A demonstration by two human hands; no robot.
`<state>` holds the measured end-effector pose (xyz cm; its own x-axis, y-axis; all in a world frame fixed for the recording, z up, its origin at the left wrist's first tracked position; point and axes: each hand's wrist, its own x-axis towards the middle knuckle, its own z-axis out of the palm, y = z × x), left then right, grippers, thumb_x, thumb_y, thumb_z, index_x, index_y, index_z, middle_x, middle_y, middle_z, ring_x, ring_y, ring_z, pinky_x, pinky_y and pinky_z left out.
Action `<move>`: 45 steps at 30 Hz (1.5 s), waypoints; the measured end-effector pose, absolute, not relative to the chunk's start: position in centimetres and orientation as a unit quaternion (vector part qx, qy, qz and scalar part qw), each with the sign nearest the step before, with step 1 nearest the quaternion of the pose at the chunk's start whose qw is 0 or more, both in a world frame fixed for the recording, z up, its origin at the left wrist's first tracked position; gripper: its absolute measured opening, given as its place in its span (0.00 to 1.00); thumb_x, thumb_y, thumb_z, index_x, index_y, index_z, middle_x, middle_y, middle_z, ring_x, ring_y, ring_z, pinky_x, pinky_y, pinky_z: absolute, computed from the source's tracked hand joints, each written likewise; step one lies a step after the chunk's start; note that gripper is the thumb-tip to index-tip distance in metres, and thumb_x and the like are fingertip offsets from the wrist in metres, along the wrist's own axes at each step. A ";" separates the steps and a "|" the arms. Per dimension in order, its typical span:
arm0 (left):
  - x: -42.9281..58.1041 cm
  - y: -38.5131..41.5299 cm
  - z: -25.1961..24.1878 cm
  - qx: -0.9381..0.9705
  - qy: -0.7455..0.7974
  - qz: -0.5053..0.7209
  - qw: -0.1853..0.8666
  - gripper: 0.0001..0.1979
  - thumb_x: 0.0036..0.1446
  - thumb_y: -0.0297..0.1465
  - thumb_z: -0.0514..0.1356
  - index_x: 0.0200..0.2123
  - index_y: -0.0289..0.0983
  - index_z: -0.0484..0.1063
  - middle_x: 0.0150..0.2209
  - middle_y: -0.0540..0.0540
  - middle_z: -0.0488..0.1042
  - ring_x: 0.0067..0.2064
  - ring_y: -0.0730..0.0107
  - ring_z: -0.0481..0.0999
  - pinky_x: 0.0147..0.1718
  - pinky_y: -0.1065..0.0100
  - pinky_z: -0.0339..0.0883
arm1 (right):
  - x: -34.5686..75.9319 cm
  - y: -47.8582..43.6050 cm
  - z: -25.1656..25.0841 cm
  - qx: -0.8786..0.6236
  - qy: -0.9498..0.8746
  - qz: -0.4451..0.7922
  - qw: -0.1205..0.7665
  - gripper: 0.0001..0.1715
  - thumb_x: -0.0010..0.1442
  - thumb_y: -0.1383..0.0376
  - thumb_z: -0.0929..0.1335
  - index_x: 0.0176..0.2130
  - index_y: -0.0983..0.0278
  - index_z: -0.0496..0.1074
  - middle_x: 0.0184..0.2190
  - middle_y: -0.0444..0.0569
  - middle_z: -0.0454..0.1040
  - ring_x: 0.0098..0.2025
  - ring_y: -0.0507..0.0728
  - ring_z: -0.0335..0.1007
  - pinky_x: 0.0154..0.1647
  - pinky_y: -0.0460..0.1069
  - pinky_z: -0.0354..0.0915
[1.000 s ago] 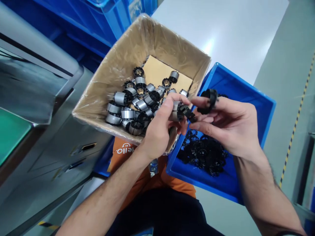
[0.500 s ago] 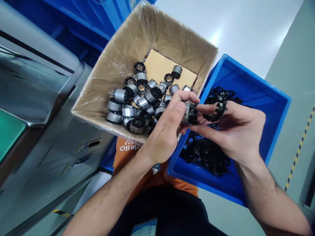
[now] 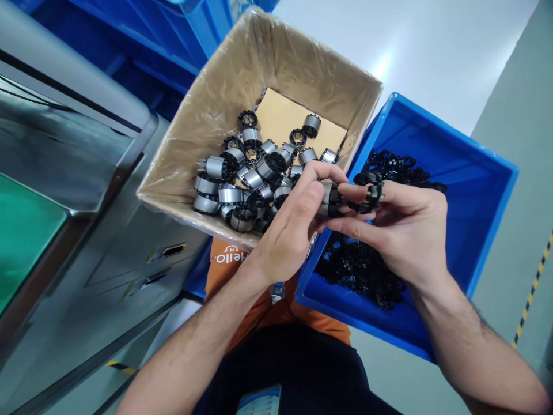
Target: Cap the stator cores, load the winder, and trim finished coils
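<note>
My left hand [image 3: 287, 233] is closed around a motor stator core [image 3: 329, 202], a short silver cylinder with a black toothed plastic end facing right. A black toothed plastic ring [image 3: 375, 195] hangs around the fingers of my right hand [image 3: 412, 233], a little to the right of the core. The right fingertips touch or nearly touch the core's black end; exact contact is hidden. Below and left, several similar silver-and-black cores [image 3: 230, 196] lie jumbled in a plastic-lined cardboard box [image 3: 322, 63]. Under my right hand, a blue crate [image 3: 464, 230] holds a heap of black plastic rings [image 3: 360, 265].
At the left stands a grey metal machine cabinet [image 3: 129, 253] with a green panel [image 3: 30, 242]. Blue bins [image 3: 173, 34] are stacked behind the box. An orange garment [image 3: 224, 276] shows beneath my forearms. Yellow-black tape [image 3: 533, 288] marks the floor at right.
My right hand has shifted slightly left, bringing the black ring closer to the core. The left hand keeps its grip. The whole view has moved a little.
</note>
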<state>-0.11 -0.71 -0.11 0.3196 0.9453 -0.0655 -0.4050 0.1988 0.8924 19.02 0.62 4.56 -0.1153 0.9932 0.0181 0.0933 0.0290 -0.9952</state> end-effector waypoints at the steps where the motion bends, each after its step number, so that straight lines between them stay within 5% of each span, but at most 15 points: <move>1: -0.1 -0.7 -0.1 0.406 0.324 0.485 0.704 0.22 0.89 0.56 0.55 0.62 0.47 0.75 0.55 0.46 0.85 0.52 0.59 0.88 0.45 0.60 0.81 | 19.0 0.6 4.6 -0.492 -0.546 0.504 0.453 0.25 0.48 0.63 0.96 0.44 0.51 0.96 0.41 0.41 0.94 0.34 0.57 0.90 0.35 0.50 0.90; 6: -0.1 -0.9 0.4 0.432 0.349 0.468 0.688 0.22 0.89 0.56 0.55 0.62 0.47 0.77 0.54 0.47 0.87 0.52 0.60 0.89 0.46 0.62 0.81 | 19.2 0.5 4.8 -0.490 -0.566 0.495 0.442 0.22 0.47 0.62 0.96 0.40 0.53 0.96 0.42 0.42 0.95 0.31 0.56 0.88 0.34 0.50 0.89; 10: -0.1 -0.7 0.6 0.434 0.371 0.475 0.669 0.26 0.86 0.59 0.60 0.62 0.45 0.82 0.52 0.45 0.89 0.37 0.66 0.86 0.34 0.64 0.77 | 19.8 0.9 5.0 -0.460 -0.563 0.538 0.426 0.19 0.60 0.54 0.93 0.48 0.50 0.96 0.38 0.42 0.93 0.31 0.57 0.88 0.33 0.52 0.88; 14: 0.2 0.1 0.4 0.337 0.421 0.555 0.633 0.32 0.77 0.66 0.67 0.42 0.41 0.78 0.44 0.44 0.90 0.31 0.68 0.85 0.27 0.68 0.75 | 20.5 1.4 5.1 -0.429 -0.617 0.500 0.430 0.09 0.74 0.53 0.85 0.52 0.48 0.95 0.52 0.48 0.92 0.51 0.61 0.91 0.48 0.56 0.91; 16: 0.3 0.5 0.2 0.302 0.445 0.570 0.621 0.31 0.74 0.65 0.69 0.42 0.42 0.75 0.37 0.47 0.88 0.25 0.70 0.81 0.23 0.71 0.71 | 20.5 1.5 5.0 -0.425 -0.649 0.460 0.432 0.08 0.72 0.53 0.87 0.48 0.50 0.94 0.55 0.50 0.90 0.59 0.63 0.89 0.52 0.56 0.91; 19: 0.3 0.7 0.2 0.317 0.451 0.543 0.634 0.28 0.76 0.62 0.71 0.44 0.42 0.79 0.27 0.53 0.80 0.18 0.76 0.68 0.18 0.72 0.60 | 20.3 1.2 4.5 -0.425 -0.638 0.448 0.460 0.17 0.66 0.57 0.91 0.49 0.51 0.89 0.51 0.47 0.88 0.55 0.60 0.88 0.46 0.51 0.89; 23: 0.2 0.7 0.4 0.327 0.429 0.531 0.654 0.29 0.73 0.64 0.73 0.49 0.45 0.80 0.33 0.51 0.79 0.25 0.73 0.72 0.22 0.71 0.66 | 20.0 0.8 4.0 -0.429 -0.616 0.464 0.470 0.36 0.60 0.66 0.93 0.61 0.48 0.86 0.55 0.42 0.88 0.44 0.53 0.87 0.38 0.46 0.86; 26: 0.2 0.7 0.3 0.325 0.399 0.497 0.699 0.29 0.75 0.65 0.70 0.59 0.48 0.79 0.37 0.51 0.78 0.27 0.70 0.74 0.22 0.69 0.67 | 19.9 0.8 3.9 -0.422 -0.629 0.464 0.460 0.29 0.63 0.70 0.90 0.59 0.52 0.90 0.54 0.44 0.88 0.44 0.53 0.88 0.45 0.48 0.90; 30: 0.3 0.5 0.3 0.333 0.398 0.484 0.705 0.28 0.78 0.66 0.65 0.51 0.47 0.74 0.33 0.52 0.70 0.25 0.73 0.65 0.21 0.70 0.57 | 19.9 0.8 4.1 -0.421 -0.625 0.482 0.447 0.31 0.64 0.72 0.89 0.61 0.48 0.92 0.57 0.44 0.87 0.48 0.53 0.88 0.51 0.48 0.91; 34: 0.1 0.2 0.3 0.345 0.401 0.463 0.711 0.30 0.82 0.67 0.56 0.53 0.47 0.74 0.34 0.51 0.68 0.28 0.69 0.65 0.23 0.67 0.57 | 19.7 0.8 4.1 -0.441 -0.627 0.470 0.439 0.25 0.69 0.69 0.86 0.60 0.47 0.93 0.55 0.45 0.87 0.45 0.53 0.87 0.49 0.48 0.91; 45: -0.2 0.0 0.1 0.346 0.385 0.459 0.721 0.26 0.82 0.63 0.61 0.54 0.47 0.78 0.38 0.49 0.66 0.31 0.70 0.63 0.25 0.68 0.59 | 19.6 0.7 4.0 -0.442 -0.628 0.471 0.433 0.27 0.65 0.67 0.88 0.60 0.48 0.94 0.56 0.47 0.90 0.45 0.55 0.89 0.47 0.49 0.92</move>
<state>-0.18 -0.05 0.10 0.2810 0.9297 -0.2380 -0.3958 0.3382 0.8538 19.60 0.65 3.97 -0.2335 0.9639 0.1277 0.1473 0.1649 -0.9752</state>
